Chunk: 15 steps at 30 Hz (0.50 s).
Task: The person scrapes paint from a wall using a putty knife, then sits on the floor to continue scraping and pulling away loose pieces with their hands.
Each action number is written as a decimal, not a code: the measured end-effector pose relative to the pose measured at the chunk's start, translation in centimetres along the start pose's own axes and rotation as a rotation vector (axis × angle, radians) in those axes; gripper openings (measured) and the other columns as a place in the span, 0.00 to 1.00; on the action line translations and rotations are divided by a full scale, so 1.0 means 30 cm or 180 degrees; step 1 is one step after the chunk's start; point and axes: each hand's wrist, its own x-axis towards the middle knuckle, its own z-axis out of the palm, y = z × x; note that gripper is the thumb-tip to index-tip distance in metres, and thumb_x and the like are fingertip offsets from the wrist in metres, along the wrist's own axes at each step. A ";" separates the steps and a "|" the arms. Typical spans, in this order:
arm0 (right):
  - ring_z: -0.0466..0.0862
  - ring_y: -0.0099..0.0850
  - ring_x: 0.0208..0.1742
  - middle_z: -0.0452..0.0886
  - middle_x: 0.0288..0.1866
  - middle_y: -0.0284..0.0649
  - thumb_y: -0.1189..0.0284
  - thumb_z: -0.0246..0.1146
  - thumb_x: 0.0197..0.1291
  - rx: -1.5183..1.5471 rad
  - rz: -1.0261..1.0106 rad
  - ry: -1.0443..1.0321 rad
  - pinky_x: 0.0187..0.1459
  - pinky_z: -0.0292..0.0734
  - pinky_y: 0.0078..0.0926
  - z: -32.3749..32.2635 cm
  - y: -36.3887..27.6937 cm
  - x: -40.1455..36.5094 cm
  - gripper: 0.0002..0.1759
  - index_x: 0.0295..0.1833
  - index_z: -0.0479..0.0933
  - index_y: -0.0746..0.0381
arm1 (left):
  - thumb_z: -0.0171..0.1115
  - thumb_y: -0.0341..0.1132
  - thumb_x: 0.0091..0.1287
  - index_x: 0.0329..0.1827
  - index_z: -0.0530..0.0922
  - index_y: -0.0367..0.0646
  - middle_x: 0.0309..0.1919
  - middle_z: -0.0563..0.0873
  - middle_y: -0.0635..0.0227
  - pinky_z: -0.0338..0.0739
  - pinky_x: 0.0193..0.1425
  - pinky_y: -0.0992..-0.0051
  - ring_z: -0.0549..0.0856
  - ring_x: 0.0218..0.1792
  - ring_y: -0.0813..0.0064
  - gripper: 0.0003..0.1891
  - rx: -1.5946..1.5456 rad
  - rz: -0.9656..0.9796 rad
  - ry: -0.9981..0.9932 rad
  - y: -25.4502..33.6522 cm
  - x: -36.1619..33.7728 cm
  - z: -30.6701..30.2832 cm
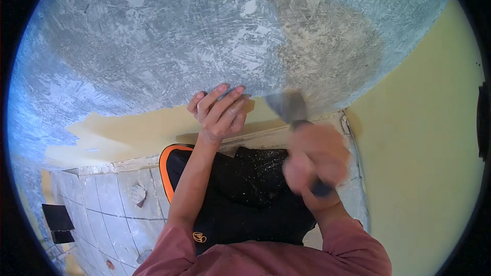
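A putty knife (pixel 287 106) with a wide blade is in my right hand (pixel 318 158), its handle closed inside the fist. The hand and blade are smeared by motion. The blade is at the lower edge of the scraped grey wall (pixel 215 36), beside a yellow strip (pixel 128 125). My left hand (pixel 221 111) is raised to the left of the blade with nothing visible in it. Its fingers are loosely bent and apart, the tips overlapping the wall's lower border.
Black trousers (pixel 245 194) with an orange edge and white flecks cover my lap. Pale floor tiles (pixel 102 191) lie to the left, with a loose flake (pixel 138 194) and a black object (pixel 57 217). A yellow wall (pixel 419 148) rises at the right.
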 end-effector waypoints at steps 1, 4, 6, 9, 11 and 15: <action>0.74 0.29 0.15 0.72 0.15 0.35 0.78 0.59 0.49 -0.0555 0.0143 -0.0426 0.24 0.77 0.27 0.012 0.024 0.008 0.13 0.16 0.65 0.61 | 0.56 0.31 0.46 0.25 0.84 0.58 0.39 0.85 0.86 0.55 0.66 0.71 0.76 0.50 0.80 0.09 0.0031 0.0011 -0.0035 0.001 0.002 -0.002; 0.74 0.32 0.16 0.71 0.16 0.35 0.81 0.59 0.47 -0.0220 0.0100 -0.0007 0.21 0.73 0.28 -0.004 -0.067 0.014 0.10 0.20 0.67 0.61 | 0.57 0.32 0.46 0.26 0.84 0.58 0.40 0.84 0.86 0.55 0.66 0.71 0.76 0.51 0.80 0.09 0.0009 0.0010 -0.0069 0.000 0.004 -0.005; 0.77 0.36 0.20 0.75 0.21 0.37 0.85 0.60 0.43 0.0839 -0.0537 0.0794 0.23 0.71 0.30 0.016 -0.081 0.007 0.08 0.22 0.69 0.62 | 0.57 0.32 0.45 0.26 0.84 0.57 0.40 0.85 0.86 0.55 0.66 0.71 0.76 0.51 0.79 0.09 -0.0004 0.0024 -0.0001 -0.008 0.001 0.003; 0.77 0.33 0.19 0.75 0.19 0.35 0.82 0.57 0.46 -0.1387 0.0476 -0.0700 0.26 0.76 0.31 -0.003 -0.040 0.021 0.05 0.22 0.71 0.61 | 0.57 0.31 0.45 0.26 0.84 0.57 0.40 0.85 0.86 0.55 0.66 0.71 0.76 0.51 0.79 0.09 -0.0036 -0.0021 -0.0013 0.002 -0.004 -0.002; 0.77 0.33 0.19 0.76 0.20 0.35 0.82 0.57 0.44 -0.0657 0.0375 -0.0630 0.26 0.76 0.33 -0.004 -0.008 0.011 0.05 0.22 0.73 0.61 | 0.57 0.31 0.45 0.25 0.83 0.57 0.39 0.85 0.86 0.55 0.66 0.71 0.76 0.51 0.79 0.09 -0.0025 -0.0021 -0.0092 0.001 -0.001 -0.003; 0.76 0.34 0.20 0.74 0.22 0.37 0.85 0.60 0.42 0.0146 -0.0124 0.0571 0.22 0.71 0.29 0.036 -0.084 -0.005 0.08 0.20 0.69 0.63 | 0.57 0.30 0.44 0.25 0.83 0.57 0.39 0.85 0.86 0.55 0.65 0.71 0.76 0.50 0.78 0.09 -0.0023 0.0021 0.0019 -0.007 0.005 0.002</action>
